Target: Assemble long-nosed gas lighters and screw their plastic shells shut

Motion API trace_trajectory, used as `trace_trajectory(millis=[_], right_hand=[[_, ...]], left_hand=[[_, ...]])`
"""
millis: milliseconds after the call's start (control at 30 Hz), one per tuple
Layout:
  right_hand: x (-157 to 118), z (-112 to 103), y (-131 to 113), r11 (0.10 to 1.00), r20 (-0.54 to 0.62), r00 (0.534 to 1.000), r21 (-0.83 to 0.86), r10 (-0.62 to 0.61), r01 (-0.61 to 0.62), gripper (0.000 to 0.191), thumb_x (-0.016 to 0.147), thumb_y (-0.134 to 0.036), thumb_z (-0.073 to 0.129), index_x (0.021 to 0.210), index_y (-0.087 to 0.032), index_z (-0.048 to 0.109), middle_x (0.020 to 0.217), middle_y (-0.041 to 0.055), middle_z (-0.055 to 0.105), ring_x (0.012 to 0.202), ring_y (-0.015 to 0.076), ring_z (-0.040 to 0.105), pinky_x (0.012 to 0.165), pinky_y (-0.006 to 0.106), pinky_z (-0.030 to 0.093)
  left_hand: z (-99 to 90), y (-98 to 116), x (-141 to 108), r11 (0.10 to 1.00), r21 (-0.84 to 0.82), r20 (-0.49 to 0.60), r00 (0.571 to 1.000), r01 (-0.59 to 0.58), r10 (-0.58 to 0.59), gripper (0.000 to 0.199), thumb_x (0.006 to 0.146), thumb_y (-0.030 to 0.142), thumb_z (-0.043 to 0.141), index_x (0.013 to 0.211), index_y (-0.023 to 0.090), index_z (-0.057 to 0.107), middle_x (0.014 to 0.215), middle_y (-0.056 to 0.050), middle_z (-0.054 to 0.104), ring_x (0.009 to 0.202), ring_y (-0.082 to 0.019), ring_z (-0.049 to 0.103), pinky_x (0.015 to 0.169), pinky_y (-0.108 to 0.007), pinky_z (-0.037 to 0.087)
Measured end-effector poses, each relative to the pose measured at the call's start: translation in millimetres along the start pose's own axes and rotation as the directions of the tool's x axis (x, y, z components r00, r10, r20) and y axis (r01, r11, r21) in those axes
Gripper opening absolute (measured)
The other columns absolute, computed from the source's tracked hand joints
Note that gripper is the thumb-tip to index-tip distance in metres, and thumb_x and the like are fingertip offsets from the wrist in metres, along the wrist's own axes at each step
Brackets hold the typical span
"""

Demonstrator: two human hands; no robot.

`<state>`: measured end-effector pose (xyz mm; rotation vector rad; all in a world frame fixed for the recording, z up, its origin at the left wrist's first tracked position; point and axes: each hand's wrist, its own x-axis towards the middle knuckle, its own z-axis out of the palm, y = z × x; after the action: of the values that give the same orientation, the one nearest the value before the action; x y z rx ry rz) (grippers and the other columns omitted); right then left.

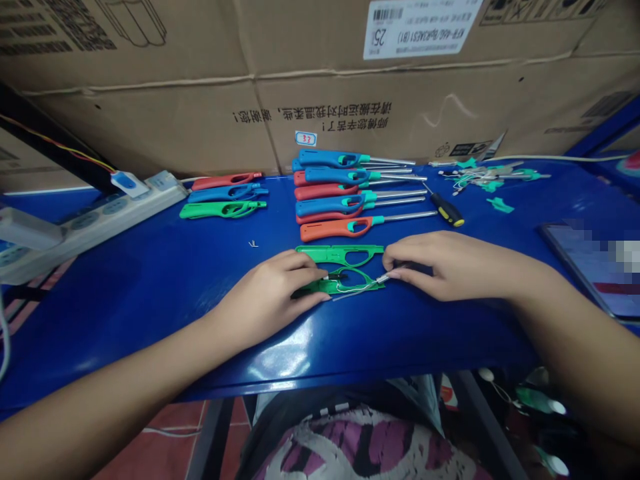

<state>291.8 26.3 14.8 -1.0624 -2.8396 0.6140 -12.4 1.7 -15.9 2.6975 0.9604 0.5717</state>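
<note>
An opened green lighter casing lies on the blue table in two halves. The upper green half [345, 254] rests just beyond my hands. My left hand [280, 287] is closed over the left end of the lower green half [363, 285], its fingertips by a small black part [334, 276] with white wire set inside. My right hand [440, 267] pinches a slim silvery piece [383, 278] at that half's right end. A thin pale strip [350, 294] slants left from there; I cannot tell whether it belongs to the pinched piece.
Several long-nosed lighters [343, 230] lie stacked beyond. A screwdriver [447, 209] and loose wired parts [493, 177] are at right, a phone [600, 267] further right. Three casings [223, 210] lie near a power strip [115, 213]. Cardboard [200, 113] stands behind.
</note>
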Motion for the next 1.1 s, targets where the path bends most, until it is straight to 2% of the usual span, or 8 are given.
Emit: trace_trajectory(millis=[267,367,567,700,800,900,1000,1100], right_hand=[[2,3,1,1.0,-0.006,1.0,0.021,-0.005,0.006,0.014,0.097,-0.032,0.051,0.096,-0.024,0.063,0.097,0.0025,0.07,0.081,0.0173,0.062,0.07,0.028,0.041],[3,5,1,0.999,-0.017,0.999,-0.019,-0.033,0.033,0.015,0.098,-0.03,0.051,0.093,-0.023,0.064,0.094,0.0034,0.069,0.083,0.0183,0.062,0.071,0.029,0.041],[7,10,2,0.975,-0.05,0.985,-0.157,-0.168,0.158,0.024,0.101,-0.029,0.047,0.088,-0.021,0.065,0.086,0.0054,0.067,0.084,0.0204,0.056,0.081,0.034,0.04],[7,12,-1,0.96,-0.057,0.987,-0.247,-0.151,0.133,0.028,0.102,-0.027,0.045,0.081,-0.019,0.063,0.08,0.0057,0.063,0.081,0.0203,0.055,0.076,0.033,0.039],[6,8,-6,0.984,-0.003,0.998,-0.166,-0.062,0.061,0.026,0.101,-0.027,0.046,0.083,-0.019,0.062,0.083,0.005,0.062,0.077,0.0179,0.057,0.069,0.03,0.04],[9,3,-13,0.995,0.034,0.999,-0.098,-0.006,0.01,0.016,0.098,-0.029,0.052,0.093,-0.019,0.064,0.09,0.0048,0.064,0.078,0.0173,0.059,0.068,0.029,0.043],[18,7,-21,0.998,-0.035,0.999,-0.055,-0.025,0.023,0.017,0.096,-0.03,0.056,0.104,-0.019,0.066,0.095,0.0056,0.065,0.078,0.0171,0.06,0.067,0.028,0.044],[29,20,-25,0.996,-0.174,0.982,0.029,-0.077,0.083,0.021,0.096,-0.031,0.058,0.11,-0.017,0.066,0.1,0.0071,0.066,0.076,0.0152,0.06,0.066,0.027,0.046]], left_hand=[[1.2,1,-1,1.0,0.006,-0.006,1.0,-0.001,0.001,0.025,0.094,0.03,0.066,0.113,0.014,0.072,0.1,-0.009,0.07,0.093,-0.023,0.068,0.083,-0.037,0.059],[1.5,1,-1,1.0,0.0,-0.01,1.0,0.006,-0.006,0.025,0.094,0.03,0.067,0.112,0.014,0.072,0.099,-0.009,0.07,0.093,-0.022,0.067,0.084,-0.037,0.058],[3.1,1,-2,1.0,-0.009,-0.015,1.0,0.025,-0.025,0.024,0.094,0.031,0.067,0.111,0.015,0.072,0.099,-0.009,0.071,0.095,-0.022,0.068,0.085,-0.037,0.058],[4.2,2,-2,0.999,-0.008,-0.019,0.999,0.037,-0.037,0.026,0.093,0.032,0.068,0.111,0.014,0.072,0.098,-0.009,0.07,0.094,-0.023,0.068,0.084,-0.037,0.058],[4.6,2,-2,0.999,-0.006,-0.018,0.999,0.042,-0.042,0.025,0.092,0.031,0.069,0.109,0.013,0.073,0.097,-0.009,0.07,0.093,-0.024,0.067,0.084,-0.037,0.058],[5.1,4,-2,0.999,-0.003,-0.012,0.999,0.052,-0.052,0.025,0.093,0.03,0.068,0.11,0.012,0.073,0.097,-0.01,0.07,0.093,-0.024,0.068,0.083,-0.038,0.059],[5.9,6,-3,0.998,-0.001,-0.012,0.998,0.057,-0.057,0.027,0.093,0.03,0.068,0.112,0.012,0.073,0.098,-0.01,0.07,0.095,-0.024,0.068,0.084,-0.038,0.059],[7.5,6,-3,0.998,-0.007,-0.013,0.998,0.055,-0.055,0.028,0.093,0.031,0.067,0.113,0.012,0.072,0.099,-0.011,0.07,0.096,-0.025,0.067,0.085,-0.039,0.058]])
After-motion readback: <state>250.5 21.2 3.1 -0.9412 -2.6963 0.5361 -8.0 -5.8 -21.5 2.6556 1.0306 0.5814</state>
